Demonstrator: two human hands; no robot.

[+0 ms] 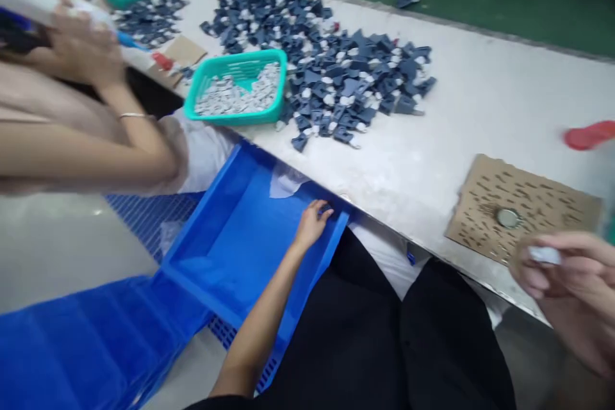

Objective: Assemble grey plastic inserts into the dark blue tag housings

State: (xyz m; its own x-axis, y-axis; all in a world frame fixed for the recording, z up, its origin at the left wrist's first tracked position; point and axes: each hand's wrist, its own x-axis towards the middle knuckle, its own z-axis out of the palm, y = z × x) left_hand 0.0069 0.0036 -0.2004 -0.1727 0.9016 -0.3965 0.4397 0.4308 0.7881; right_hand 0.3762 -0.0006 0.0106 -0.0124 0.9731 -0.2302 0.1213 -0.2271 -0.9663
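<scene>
Inside the blue crate (240, 230), close to its right wall, my left hand (312, 224) has its fingers curled. A dark patch shows between the fingertips, too small to name. At the right edge of view, blurred, my right hand (571, 275) pinches a small white piece (544, 255) just in front of the table edge. Beside that hand lies a brown cardboard sheet (473, 205) with many slits or marks and a round metal disc (508, 218) on it. A crumpled clear plastic bag (286, 180) lies in the far part of the crate.
A heap of dark blue pieces with white tips (346, 77) covers the white table's (480, 90) far side. A green basket (235, 118) holds small white pieces. A co-worker's arm (134, 154) is at left. A red object (589, 136) lies right. Blue crates (86, 346) stand below.
</scene>
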